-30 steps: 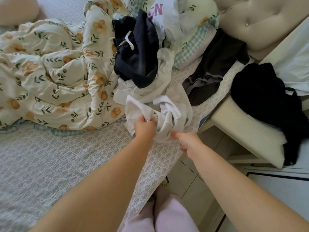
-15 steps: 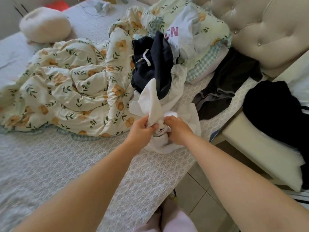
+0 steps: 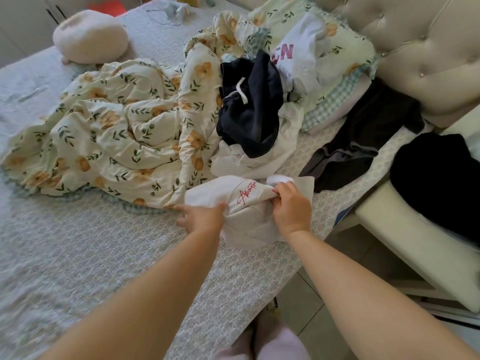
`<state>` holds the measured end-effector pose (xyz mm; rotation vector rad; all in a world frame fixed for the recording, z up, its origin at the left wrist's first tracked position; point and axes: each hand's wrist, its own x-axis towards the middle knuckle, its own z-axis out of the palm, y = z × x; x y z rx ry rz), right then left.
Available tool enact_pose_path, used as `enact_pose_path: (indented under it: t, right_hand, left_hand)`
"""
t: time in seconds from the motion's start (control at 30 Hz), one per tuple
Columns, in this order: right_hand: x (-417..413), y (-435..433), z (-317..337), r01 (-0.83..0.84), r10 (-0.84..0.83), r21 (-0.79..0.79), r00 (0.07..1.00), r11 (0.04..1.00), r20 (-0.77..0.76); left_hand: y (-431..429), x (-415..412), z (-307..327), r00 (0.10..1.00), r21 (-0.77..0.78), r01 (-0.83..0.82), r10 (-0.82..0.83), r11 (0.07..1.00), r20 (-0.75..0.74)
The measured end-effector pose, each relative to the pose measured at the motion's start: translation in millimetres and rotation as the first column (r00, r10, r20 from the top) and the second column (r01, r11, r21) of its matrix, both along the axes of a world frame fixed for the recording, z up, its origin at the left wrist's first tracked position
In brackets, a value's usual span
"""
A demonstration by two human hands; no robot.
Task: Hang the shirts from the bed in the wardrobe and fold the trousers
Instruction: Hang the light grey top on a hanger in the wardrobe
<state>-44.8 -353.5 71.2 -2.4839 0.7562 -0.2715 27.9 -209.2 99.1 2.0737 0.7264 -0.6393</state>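
A crumpled white shirt point(image 3: 249, 209) with red script lettering lies on the grey patterned bed sheet point(image 3: 78, 255) near the bed's right edge. My right hand point(image 3: 291, 206) grips a bunch of its fabric at the right side. My left hand point(image 3: 202, 216) rests against its left side, fingers stretched out leftward over the sheet. Behind the shirt lie dark navy trousers point(image 3: 249, 107) with a white drawstring on top of another white garment point(image 3: 262, 159). A white shirt with pink letters point(image 3: 296, 55) lies on the pillows. A dark grey garment point(image 3: 363, 141) sprawls at the right edge.
A floral duvet point(image 3: 117, 131) is heaped across the bed's middle, a round cushion point(image 3: 91, 37) beyond it. The tufted headboard point(image 3: 428, 48) is at the right. A black garment point(image 3: 436, 172) lies on a cream bench point(image 3: 415, 255) beside the bed. Tiled floor point(image 3: 311, 307) shows below.
The white shirt, held up bunched between both hands, now lies lower on the sheet with its red lettering showing. My left hand's fingers have spread out; the view shifted up the bed.
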Motion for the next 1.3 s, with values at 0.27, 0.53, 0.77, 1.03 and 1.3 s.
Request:
enact_pose_path:
  t: [0.27, 0.53, 0.77, 1.03, 1.3]
  right_hand:
    - [-23.9, 19.8, -6.9, -0.064, 0.062, 0.033, 0.997, 0.997, 0.048]
    - [-66.8, 50.3, -24.0, -0.199, 0.192, 0.133, 0.979, 0.971, 0.063]
    - [-59.8, 34.2, -18.1, -0.213, 0.242, 0.254, 0.966, 0.943, -0.087]
    - [-9.8, -13.2, 12.6, -0.101, 0.113, 0.254, 0.993, 0.962, -0.032]
    - [24.7, -18.0, 20.9, -0.379, 0.359, -0.030, 0.897, 0.925, -0.257]
  left_hand:
    - [-18.9, -7.2, -0.6, 0.908, -0.284, 0.331, -0.385, 0.900, -0.163]
    - [-30.6, -19.6, -26.8, 0.975, -0.419, 0.052, -0.136, 0.906, -0.173]
    - [-33.9, -9.1, -10.5, 0.991, -0.458, 0.117, -0.133, 0.881, -0.002]
    - [-27.7, 9.5, 25.5, 0.956, -0.566, 0.293, -0.247, 0.770, 0.159]
    - [-10.8, 20.9, 53.9, 0.961, -0.843, 0.207, -0.266, 0.497, 0.079]
